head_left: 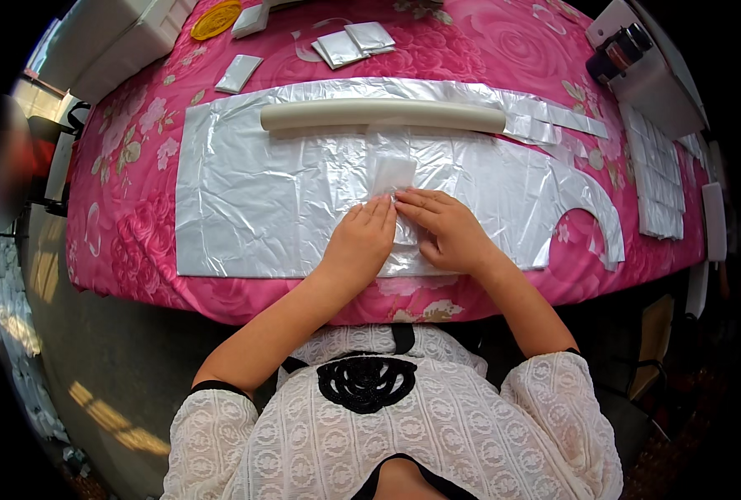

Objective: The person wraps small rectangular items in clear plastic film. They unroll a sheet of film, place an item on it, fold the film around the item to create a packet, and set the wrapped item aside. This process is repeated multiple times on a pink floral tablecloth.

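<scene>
A wide stack of thin clear plastic sheets (pixel 245 208) lies flat on a table covered with a pink flowered cloth (pixel 129 225). A long beige tube (pixel 383 115) rests across the far part of the sheets. My left hand (pixel 360 242) and my right hand (pixel 444 229) press side by side on a narrow folded strip of plastic (pixel 391 171) at the near middle. Fingers of both hands lie flat on the strip, fingertips meeting at its fold.
Small folded plastic packets (pixel 354 43) and one more (pixel 239 73) lie at the far side, with a yellow round mat (pixel 216 20). A row of folded packets (pixel 660 187) and a dark-headed device on a white base (pixel 624 50) stand at right. White blocks (pixel 116 42) sit far left.
</scene>
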`<state>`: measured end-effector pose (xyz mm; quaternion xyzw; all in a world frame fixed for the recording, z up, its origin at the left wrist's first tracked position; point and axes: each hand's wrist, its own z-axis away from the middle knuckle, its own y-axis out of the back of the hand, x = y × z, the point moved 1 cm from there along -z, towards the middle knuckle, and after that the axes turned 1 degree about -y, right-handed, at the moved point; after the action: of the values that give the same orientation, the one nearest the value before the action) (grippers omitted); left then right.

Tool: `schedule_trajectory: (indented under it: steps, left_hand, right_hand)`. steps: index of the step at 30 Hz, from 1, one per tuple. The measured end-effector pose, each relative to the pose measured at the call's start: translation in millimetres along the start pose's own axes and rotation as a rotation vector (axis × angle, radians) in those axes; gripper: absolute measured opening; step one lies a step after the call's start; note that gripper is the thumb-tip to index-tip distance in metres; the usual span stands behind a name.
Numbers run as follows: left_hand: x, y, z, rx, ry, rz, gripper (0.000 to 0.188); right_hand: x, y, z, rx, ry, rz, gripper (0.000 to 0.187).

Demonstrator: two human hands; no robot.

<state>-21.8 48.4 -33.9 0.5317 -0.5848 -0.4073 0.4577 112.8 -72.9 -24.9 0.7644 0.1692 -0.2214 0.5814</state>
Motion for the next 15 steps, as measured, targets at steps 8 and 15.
schedule_trajectory:
  steps: [8, 15]
  left_hand:
    - [9.4, 10.9, 30.6, 0.075, -0.066, 0.365, 0.039]
    - [0.4, 11.8, 41.3, 0.131, -0.056, 0.384, 0.040]
  right_hand:
    - [-9.0, -11.0, 16.7, 0.112, 0.105, 0.035, 0.029]
    - [-16.3, -10.6, 25.6, 0.080, 0.122, 0.021, 0.025]
